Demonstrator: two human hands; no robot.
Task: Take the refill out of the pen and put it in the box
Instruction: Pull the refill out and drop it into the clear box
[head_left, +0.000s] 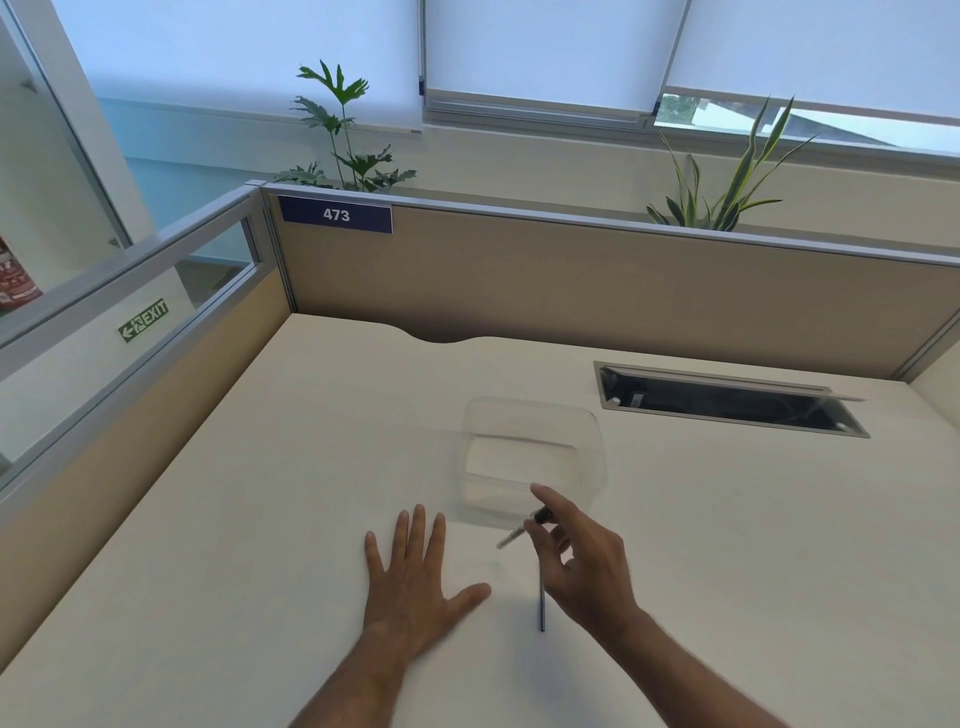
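Note:
A clear plastic box (535, 415) stands open on the cream desk, just beyond my hands. My right hand (587, 566) hovers at the box's near edge and pinches a short pen piece (519, 532) with a black end and a blurred pale shaft pointing left. A thin dark stick (542, 610) runs down from under this hand; I cannot tell whether it lies on the desk or is held, nor whether it is the refill. My left hand (415, 582) lies flat on the desk with fingers spread, holding nothing.
An open cable hatch (727, 400) is sunk into the desk at the back right. Beige partition walls (571, 280) close the desk at the back and left. Two plants (343, 130) rise behind the partition.

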